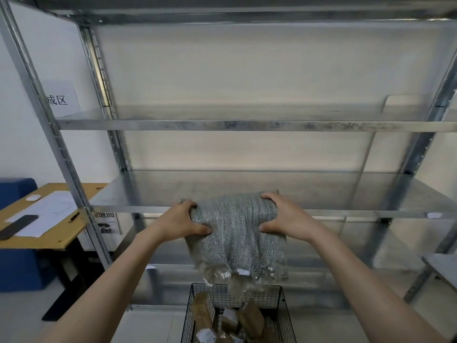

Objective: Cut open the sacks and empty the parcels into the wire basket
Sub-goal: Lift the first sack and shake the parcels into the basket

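Note:
A grey woven sack (pixel 237 233) hangs upside down above a black wire basket (pixel 284 315) at the bottom centre. My left hand (pixel 183 222) grips the sack's upper left corner and my right hand (pixel 284 219) grips its upper right corner, both with fingers curled into the fabric. Brown parcels (pixel 238 283) with white labels stick out of the sack's open lower end, just over the basket rim. Several brown parcels (pixel 249 318) lie inside the basket.
A tall metal shelving rack (pixel 247 125) stands right behind the sack and basket. A wooden desk (pixel 57 233) with papers, a pen and a dark flat object is at the left, beside a blue block (pixel 17 263). Another metal surface (pixel 442 263) juts in at the right.

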